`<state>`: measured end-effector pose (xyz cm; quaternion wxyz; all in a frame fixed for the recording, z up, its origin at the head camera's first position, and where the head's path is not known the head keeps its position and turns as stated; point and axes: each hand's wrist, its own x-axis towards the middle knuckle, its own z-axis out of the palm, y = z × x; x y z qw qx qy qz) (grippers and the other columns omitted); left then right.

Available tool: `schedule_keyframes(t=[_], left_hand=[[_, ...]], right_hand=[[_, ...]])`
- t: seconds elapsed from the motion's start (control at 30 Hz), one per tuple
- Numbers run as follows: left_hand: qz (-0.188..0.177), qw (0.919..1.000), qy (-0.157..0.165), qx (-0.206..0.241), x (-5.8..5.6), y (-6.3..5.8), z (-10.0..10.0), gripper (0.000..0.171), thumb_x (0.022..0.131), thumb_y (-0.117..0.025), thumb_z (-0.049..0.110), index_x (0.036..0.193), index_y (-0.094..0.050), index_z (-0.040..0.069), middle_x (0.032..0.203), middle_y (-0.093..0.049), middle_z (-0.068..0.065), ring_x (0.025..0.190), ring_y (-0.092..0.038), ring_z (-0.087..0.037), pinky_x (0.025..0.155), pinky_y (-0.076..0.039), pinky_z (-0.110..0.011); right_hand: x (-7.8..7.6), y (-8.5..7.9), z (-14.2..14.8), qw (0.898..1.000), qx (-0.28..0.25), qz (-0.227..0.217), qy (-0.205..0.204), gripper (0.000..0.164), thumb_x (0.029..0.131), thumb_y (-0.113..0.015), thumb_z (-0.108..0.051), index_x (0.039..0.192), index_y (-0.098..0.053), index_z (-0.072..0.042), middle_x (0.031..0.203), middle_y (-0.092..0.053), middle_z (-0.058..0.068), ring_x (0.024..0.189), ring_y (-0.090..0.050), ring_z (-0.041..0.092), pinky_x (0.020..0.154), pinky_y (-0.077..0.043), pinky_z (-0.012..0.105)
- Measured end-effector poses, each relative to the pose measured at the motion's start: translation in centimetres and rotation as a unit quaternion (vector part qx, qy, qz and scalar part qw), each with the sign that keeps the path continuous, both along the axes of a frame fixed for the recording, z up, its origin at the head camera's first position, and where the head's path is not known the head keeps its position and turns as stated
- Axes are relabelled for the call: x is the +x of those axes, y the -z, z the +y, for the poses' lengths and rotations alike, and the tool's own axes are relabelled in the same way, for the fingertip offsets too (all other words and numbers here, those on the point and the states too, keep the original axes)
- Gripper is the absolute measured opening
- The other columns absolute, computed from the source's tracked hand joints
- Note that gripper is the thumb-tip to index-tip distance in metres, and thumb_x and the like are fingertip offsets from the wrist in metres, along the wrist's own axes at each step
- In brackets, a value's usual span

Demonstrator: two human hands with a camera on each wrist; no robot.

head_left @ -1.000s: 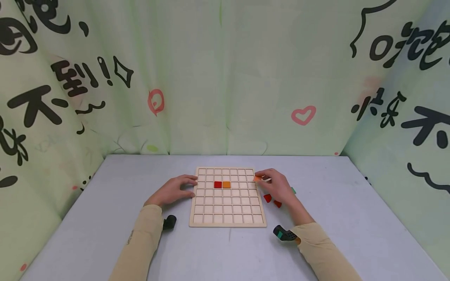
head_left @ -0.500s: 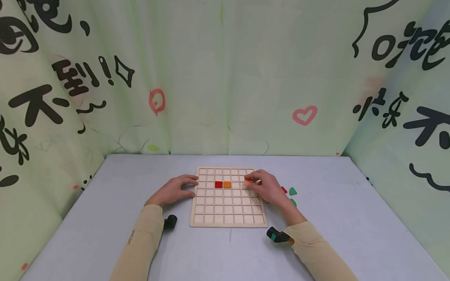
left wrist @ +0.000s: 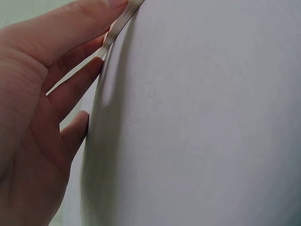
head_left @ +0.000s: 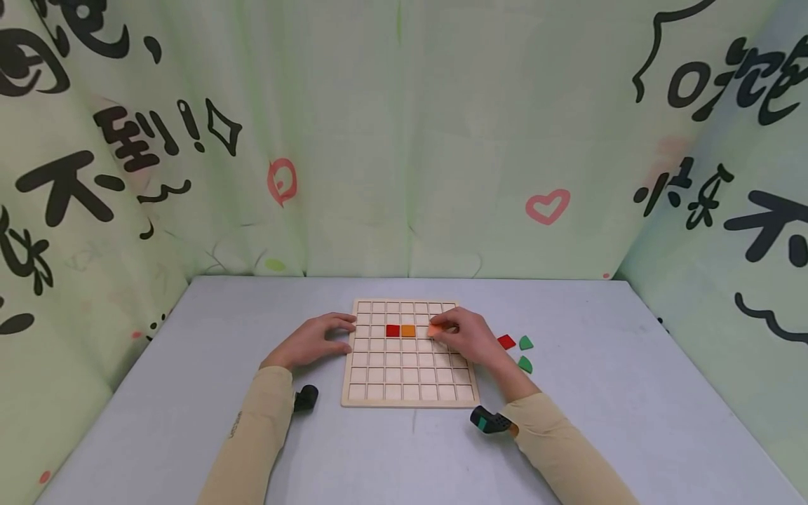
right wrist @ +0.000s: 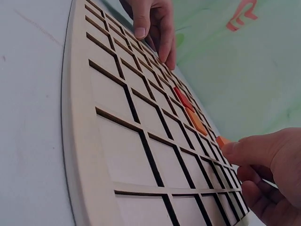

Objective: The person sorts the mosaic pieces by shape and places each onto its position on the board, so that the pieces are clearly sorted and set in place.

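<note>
A pale wooden grid board (head_left: 410, 403) lies flat in the middle of the table. Side by side in its second row from the back sit a red square tile (head_left: 393, 330) and an orange square tile (head_left: 408, 330). My right hand (head_left: 468, 335) pinches another orange tile (right wrist: 222, 141) between thumb and fingertips, over the board's right part and right of the two placed tiles. At the board's left edge rests my left hand (head_left: 312, 341), its fingers and thumb loosely extended; the left wrist view shows fingertips against the rim (left wrist: 123, 21).
Right of the board lie a red piece (head_left: 506, 341) and two green pieces, one farther back (head_left: 526, 342) and one nearer (head_left: 524, 364). A printed curtain (head_left: 467, 140) encloses the table (head_left: 252, 294) at the back and sides.
My right hand has moved left from beyond the board's right edge to over the grid, carrying the orange tile. The red and green pieces behind it have come into view. My left hand stays put.
</note>
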<state>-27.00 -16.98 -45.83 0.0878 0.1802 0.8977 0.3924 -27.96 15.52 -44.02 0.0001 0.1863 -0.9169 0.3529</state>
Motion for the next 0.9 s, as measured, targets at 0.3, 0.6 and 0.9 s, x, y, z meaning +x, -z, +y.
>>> schedule_keyframes(t=[0.3, 0.6, 0.9], left_hand=[[0.001, 1.0, 0.0, -0.003, -0.1, 0.1, -0.1, 0.041, 0.086, -0.077, 0.019, 0.124, -0.066, 0.008, 0.144, -0.051, 0.0, 0.139, -0.037, -0.026, 0.115, -0.03, -0.044], [-0.002, 1.0, -0.002, -0.005, 0.0, 0.0, 0.0, 0.042, 0.085, -0.077, 0.019, 0.124, -0.066, 0.008, 0.144, -0.051, -0.001, 0.14, -0.037, -0.027, 0.115, -0.03, -0.045], [-0.001, 1.0, -0.004, -0.006, -0.1, 0.1, 0.0, 0.042, 0.085, -0.077, 0.018, 0.124, -0.066, 0.008, 0.144, -0.051, 0.0, 0.14, -0.037, -0.027, 0.115, -0.03, -0.045]], right_hand=[[-0.5, 0.3, -0.6, 1.0, 0.006, 0.009, -0.021, 0.026, 0.088, -0.073, -0.014, 0.112, -0.073, -0.004, 0.106, -0.068, 0.006, 0.092, -0.06, 0.02, 0.082, -0.054, 0.035], [-0.9, 0.4, -1.0, 0.998, 0.03, 0.037, -0.032, 0.023, 0.088, -0.072, -0.012, 0.11, -0.074, -0.004, 0.105, -0.068, 0.007, 0.095, -0.061, 0.022, 0.085, -0.052, 0.039], [-1.0, 0.5, -1.2, 0.998, 0.047, 0.02, -0.027, 0.021, 0.088, -0.072, -0.011, 0.109, -0.074, -0.005, 0.105, -0.068, 0.006, 0.093, -0.058, 0.021, 0.085, -0.051, 0.038]])
